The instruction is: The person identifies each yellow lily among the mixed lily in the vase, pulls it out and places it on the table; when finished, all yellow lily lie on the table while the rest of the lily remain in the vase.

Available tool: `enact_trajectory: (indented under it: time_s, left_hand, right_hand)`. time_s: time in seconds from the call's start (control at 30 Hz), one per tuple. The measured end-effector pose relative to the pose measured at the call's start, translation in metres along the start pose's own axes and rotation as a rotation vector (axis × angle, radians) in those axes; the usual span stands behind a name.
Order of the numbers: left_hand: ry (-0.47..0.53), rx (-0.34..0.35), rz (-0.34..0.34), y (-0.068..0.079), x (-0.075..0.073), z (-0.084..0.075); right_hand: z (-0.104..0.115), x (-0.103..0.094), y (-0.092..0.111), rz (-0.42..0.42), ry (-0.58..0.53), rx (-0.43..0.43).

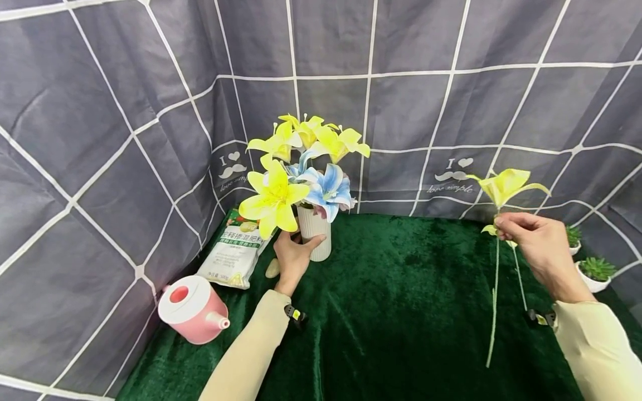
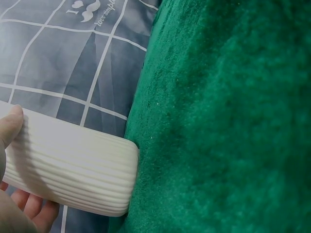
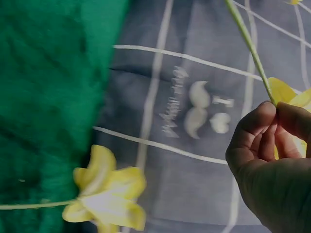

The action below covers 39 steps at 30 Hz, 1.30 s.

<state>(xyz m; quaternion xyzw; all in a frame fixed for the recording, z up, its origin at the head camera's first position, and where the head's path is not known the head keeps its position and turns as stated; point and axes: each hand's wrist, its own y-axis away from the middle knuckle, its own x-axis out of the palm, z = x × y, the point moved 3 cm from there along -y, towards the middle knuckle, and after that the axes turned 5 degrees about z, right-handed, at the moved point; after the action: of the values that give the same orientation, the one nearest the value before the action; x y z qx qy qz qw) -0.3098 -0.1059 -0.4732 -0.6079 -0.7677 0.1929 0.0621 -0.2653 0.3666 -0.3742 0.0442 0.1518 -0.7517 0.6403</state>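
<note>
My left hand [image 1: 292, 257] grips a white ribbed vase [image 1: 321, 225], thumb on one side and fingers on the other. Yellow lilies [image 1: 273, 196] and blue lilies [image 1: 328, 190] fill the vase. The vase [image 2: 82, 165] stands on the green cloth, as the left wrist view shows. Off to the right, my right hand [image 1: 544, 250] pinches the stem of a single yellow lily [image 1: 505, 186] just below its bloom, and the long stem hangs down. A second yellow lily [image 3: 109, 194] lies beyond that hand, partly hidden by it in the head view.
Left of the vase lie a fertilizer bag [image 1: 233, 250] and a beige stone [image 1: 272, 268]. A pink watering can [image 1: 193, 312] stands nearer. Small potted succulents [image 1: 596, 273] sit at the far right. Grey checked curtain [image 1: 411, 111] borders the green cloth [image 1: 401, 312].
</note>
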Motion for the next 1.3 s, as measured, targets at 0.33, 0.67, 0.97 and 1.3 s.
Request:
enact_trajectory:
  time_s: [0.33, 0.67, 0.97, 1.3]
  left_hand:
    - [-0.019, -0.011, 0.004, -0.002, 0.0, 0.0]
    - [-0.019, -0.003, -0.005, -0.003, 0.0, 0.001]
    - [0.017, 0.004, 0.01, -0.002, 0.0, 0.0]
    - [-0.002, 0.019, -0.004, -0.001, -0.001, 0.0]
  right_hand:
    - [-0.066, 0.006, -0.021, 0.089, 0.229, 0.115]
    - [-0.104, 0.01, -0.033, 0.175, 0.205, 0.241]
    - [-0.123, 0.012, -0.035, 0.222, 0.277, 0.296]
    - [-0.122, 0.01, -0.033, 0.199, 0.169, 0.299]
